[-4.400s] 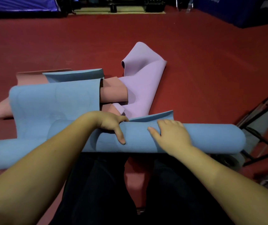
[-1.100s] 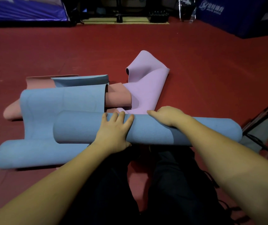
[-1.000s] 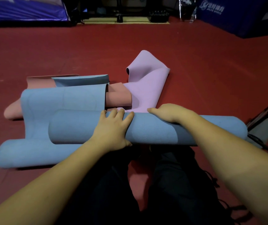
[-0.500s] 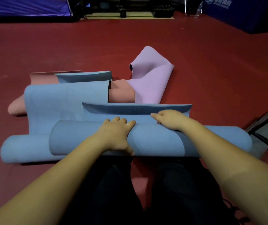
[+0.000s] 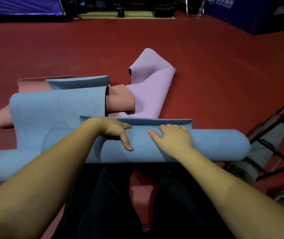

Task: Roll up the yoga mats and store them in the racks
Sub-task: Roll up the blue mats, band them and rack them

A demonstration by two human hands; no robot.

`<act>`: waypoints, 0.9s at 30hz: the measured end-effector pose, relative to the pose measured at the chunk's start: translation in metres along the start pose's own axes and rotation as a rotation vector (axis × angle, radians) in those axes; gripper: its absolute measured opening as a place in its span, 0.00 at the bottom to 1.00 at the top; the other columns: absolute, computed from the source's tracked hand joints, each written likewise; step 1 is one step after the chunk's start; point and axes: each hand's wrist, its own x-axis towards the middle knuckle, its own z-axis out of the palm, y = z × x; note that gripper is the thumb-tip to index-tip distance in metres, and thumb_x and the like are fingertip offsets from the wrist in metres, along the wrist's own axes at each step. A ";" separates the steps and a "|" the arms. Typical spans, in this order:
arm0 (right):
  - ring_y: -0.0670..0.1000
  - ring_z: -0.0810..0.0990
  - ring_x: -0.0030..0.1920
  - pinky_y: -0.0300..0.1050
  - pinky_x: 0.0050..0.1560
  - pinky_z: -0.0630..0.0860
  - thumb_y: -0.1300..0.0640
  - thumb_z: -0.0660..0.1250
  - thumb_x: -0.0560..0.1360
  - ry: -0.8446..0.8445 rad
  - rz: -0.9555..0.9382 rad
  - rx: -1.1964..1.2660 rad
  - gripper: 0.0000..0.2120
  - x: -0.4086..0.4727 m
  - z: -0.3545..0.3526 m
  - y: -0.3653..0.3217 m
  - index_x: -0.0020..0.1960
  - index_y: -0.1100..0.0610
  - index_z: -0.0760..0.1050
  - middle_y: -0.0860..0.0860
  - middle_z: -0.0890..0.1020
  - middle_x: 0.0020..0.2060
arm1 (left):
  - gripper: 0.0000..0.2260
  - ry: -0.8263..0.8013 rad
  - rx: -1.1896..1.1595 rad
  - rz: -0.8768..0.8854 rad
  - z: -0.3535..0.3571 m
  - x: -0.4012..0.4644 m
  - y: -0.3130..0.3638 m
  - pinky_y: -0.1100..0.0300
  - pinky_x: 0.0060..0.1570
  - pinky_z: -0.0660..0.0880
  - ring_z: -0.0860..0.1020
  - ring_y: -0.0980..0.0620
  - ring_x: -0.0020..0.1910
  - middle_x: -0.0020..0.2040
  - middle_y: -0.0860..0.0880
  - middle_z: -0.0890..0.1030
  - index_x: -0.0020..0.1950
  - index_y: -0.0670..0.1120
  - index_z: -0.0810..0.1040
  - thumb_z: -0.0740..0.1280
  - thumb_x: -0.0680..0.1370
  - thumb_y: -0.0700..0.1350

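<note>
A blue yoga mat roll [image 5: 215, 145] lies crosswise on the red floor in front of my knees, its loose end flap [image 5: 155, 121] standing up behind it. My left hand [image 5: 115, 130] grips the roll's top, fingers hooked over the back and thumb down the front. My right hand [image 5: 174, 138] lies on the roll beside it, fingers curled over the top. Behind lie a second, looser blue mat [image 5: 51, 109], a pink mat [image 5: 120, 100] and a crumpled purple mat [image 5: 151, 88]. A black metal rack [image 5: 279, 128] stands at the right.
A grey rolled mat [image 5: 251, 163] lies in the rack's lower part, just past the blue roll's right end. Blue padded barriers [image 5: 251, 12] and dark equipment line the far edge of the red floor [image 5: 206, 57]. My dark trousers fill the bottom middle.
The roll has come back toward me and its end flap has risen behind it. Both hands shifted from pressing flat on the roll to gripping its top, the left thumb now on the front.
</note>
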 end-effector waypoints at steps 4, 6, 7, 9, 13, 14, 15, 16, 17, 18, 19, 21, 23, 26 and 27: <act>0.57 0.76 0.60 0.52 0.58 0.69 0.32 0.47 0.78 -0.049 -0.013 0.033 0.32 0.015 -0.002 0.000 0.62 0.53 0.77 0.53 0.80 0.58 | 0.35 0.051 -0.066 0.016 -0.003 0.006 -0.009 0.51 0.61 0.77 0.82 0.52 0.54 0.58 0.55 0.82 0.63 0.59 0.76 0.82 0.57 0.55; 0.57 0.77 0.58 0.51 0.56 0.69 0.32 0.47 0.78 -0.050 -0.031 0.036 0.32 0.021 -0.003 0.000 0.60 0.54 0.78 0.54 0.81 0.56 | 0.33 0.093 -0.102 0.034 -0.002 0.005 -0.014 0.51 0.61 0.76 0.81 0.54 0.54 0.56 0.56 0.82 0.60 0.61 0.77 0.82 0.56 0.57; 0.57 0.77 0.57 0.52 0.55 0.69 0.32 0.47 0.78 -0.049 -0.038 0.040 0.32 0.024 -0.003 0.000 0.58 0.54 0.78 0.54 0.81 0.55 | 0.32 0.129 -0.095 0.054 0.000 0.004 -0.015 0.51 0.62 0.76 0.81 0.54 0.55 0.56 0.57 0.82 0.60 0.61 0.78 0.81 0.58 0.57; 0.56 0.78 0.54 0.51 0.52 0.69 0.31 0.46 0.78 -0.061 -0.043 0.051 0.32 0.028 -0.003 0.001 0.55 0.54 0.79 0.54 0.82 0.52 | 0.31 0.256 0.012 0.117 0.005 0.000 -0.015 0.53 0.63 0.73 0.78 0.56 0.56 0.57 0.59 0.80 0.62 0.60 0.78 0.79 0.61 0.59; 0.56 0.80 0.52 0.50 0.49 0.71 0.30 0.46 0.77 -0.095 -0.029 0.078 0.33 0.034 -0.003 0.004 0.51 0.53 0.79 0.53 0.83 0.49 | 0.37 0.561 0.256 0.235 0.024 -0.005 -0.022 0.53 0.63 0.68 0.69 0.57 0.59 0.60 0.59 0.75 0.68 0.61 0.75 0.64 0.61 0.74; 0.56 0.80 0.52 0.50 0.49 0.72 0.30 0.46 0.77 -0.104 -0.023 0.080 0.33 0.036 -0.003 0.004 0.51 0.53 0.80 0.53 0.83 0.50 | 0.38 0.627 0.292 0.249 0.030 -0.003 -0.027 0.52 0.62 0.67 0.68 0.56 0.58 0.60 0.58 0.75 0.69 0.61 0.75 0.60 0.62 0.75; 0.56 0.80 0.53 0.50 0.48 0.72 0.30 0.46 0.76 -0.118 -0.016 0.085 0.34 0.038 -0.003 0.004 0.52 0.53 0.80 0.53 0.83 0.50 | 0.37 0.696 0.325 0.248 0.038 -0.001 -0.032 0.51 0.61 0.68 0.68 0.54 0.59 0.60 0.58 0.75 0.69 0.60 0.75 0.57 0.65 0.75; 0.57 0.80 0.53 0.49 0.46 0.71 0.30 0.46 0.76 -0.136 -0.010 0.091 0.34 0.040 -0.003 0.004 0.52 0.53 0.81 0.53 0.83 0.50 | 0.36 0.772 0.363 0.242 0.046 -0.001 -0.034 0.50 0.60 0.69 0.69 0.51 0.59 0.60 0.56 0.75 0.69 0.59 0.75 0.54 0.67 0.74; 0.57 0.80 0.52 0.49 0.45 0.71 0.30 0.46 0.76 -0.154 -0.003 0.098 0.34 0.042 -0.004 0.003 0.52 0.53 0.81 0.54 0.83 0.51 | 0.34 0.852 0.411 0.238 0.056 -0.002 -0.035 0.50 0.58 0.70 0.70 0.49 0.59 0.61 0.55 0.76 0.70 0.58 0.75 0.53 0.70 0.72; 0.57 0.79 0.52 0.49 0.44 0.71 0.30 0.46 0.76 -0.172 0.004 0.101 0.34 0.044 -0.004 0.004 0.52 0.53 0.81 0.54 0.83 0.51 | 0.34 0.925 0.470 0.240 0.066 0.000 -0.036 0.50 0.58 0.70 0.71 0.47 0.60 0.62 0.53 0.76 0.70 0.55 0.75 0.52 0.72 0.71; 0.57 0.79 0.52 0.49 0.44 0.71 0.29 0.46 0.76 -0.186 0.004 0.103 0.34 0.045 -0.005 0.004 0.52 0.53 0.81 0.54 0.83 0.51 | 0.35 0.984 0.538 0.239 0.076 -0.001 -0.038 0.48 0.59 0.70 0.73 0.46 0.61 0.63 0.51 0.77 0.71 0.52 0.75 0.54 0.73 0.71; 0.57 0.79 0.52 0.49 0.45 0.71 0.30 0.46 0.76 -0.206 0.001 0.103 0.34 0.047 -0.005 0.003 0.52 0.53 0.81 0.54 0.83 0.51 | 0.42 1.026 0.655 0.217 0.091 0.001 -0.040 0.39 0.63 0.69 0.74 0.41 0.64 0.65 0.46 0.77 0.70 0.46 0.75 0.60 0.67 0.75; 0.57 0.79 0.51 0.49 0.45 0.71 0.30 0.46 0.76 -0.216 0.003 0.111 0.34 0.049 -0.005 0.002 0.52 0.53 0.81 0.54 0.83 0.50 | 0.50 0.998 0.741 0.161 0.101 0.004 -0.041 0.31 0.63 0.65 0.73 0.36 0.67 0.68 0.42 0.75 0.72 0.44 0.73 0.69 0.59 0.75; 0.56 0.76 0.46 0.49 0.45 0.71 0.30 0.46 0.77 -0.227 0.007 0.115 0.34 0.049 -0.008 0.002 0.50 0.53 0.81 0.54 0.83 0.50 | 0.57 0.939 0.800 0.072 0.106 0.005 -0.038 0.27 0.62 0.63 0.70 0.30 0.68 0.71 0.37 0.72 0.74 0.46 0.66 0.78 0.51 0.69; 0.55 0.75 0.46 0.49 0.45 0.71 0.30 0.46 0.77 -0.232 0.009 0.117 0.33 0.049 -0.009 0.002 0.50 0.53 0.81 0.54 0.83 0.50 | 0.58 0.922 0.803 0.045 0.106 0.005 -0.037 0.28 0.62 0.63 0.70 0.30 0.67 0.70 0.36 0.72 0.75 0.46 0.64 0.79 0.51 0.67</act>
